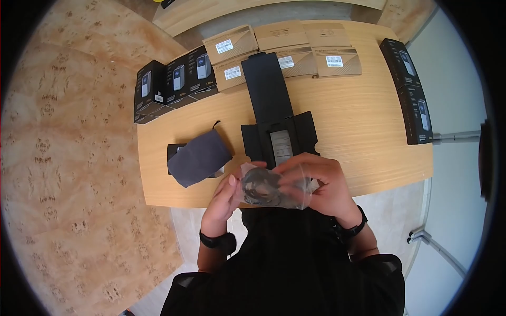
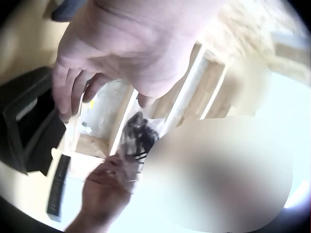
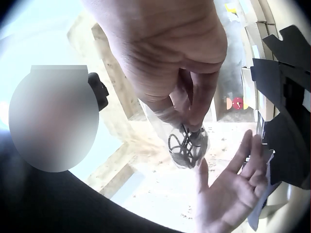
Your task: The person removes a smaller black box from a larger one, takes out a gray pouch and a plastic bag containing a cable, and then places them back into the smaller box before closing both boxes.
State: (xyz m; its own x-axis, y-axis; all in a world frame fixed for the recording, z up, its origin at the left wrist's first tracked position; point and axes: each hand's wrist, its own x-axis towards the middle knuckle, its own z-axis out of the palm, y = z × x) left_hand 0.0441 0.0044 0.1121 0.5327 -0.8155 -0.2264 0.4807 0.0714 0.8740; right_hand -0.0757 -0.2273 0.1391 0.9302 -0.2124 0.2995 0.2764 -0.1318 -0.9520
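Observation:
A clear plastic bag [image 1: 261, 187] with a coiled black cable [image 3: 187, 145] inside is up in front of my body, near the table's front edge. My right hand [image 1: 328, 184] pinches the bag between thumb and fingers. On the bag's other side is my left hand [image 1: 221, 203]; in the right wrist view its fingers are spread and its thumb [image 3: 202, 174] is right at the bag. Just beyond the hands lies an opened black box [image 1: 305, 131], lid flap folded back, with a light grey labelled piece [image 1: 281, 146] inside.
A dark grey drawstring pouch [image 1: 200, 158] lies over a small black box [image 1: 172, 151] on the left. Several black printed boxes [image 1: 179, 79] and several tan cartons [image 1: 290, 34] line the table's back. More black boxes [image 1: 414, 113] stand along the right edge.

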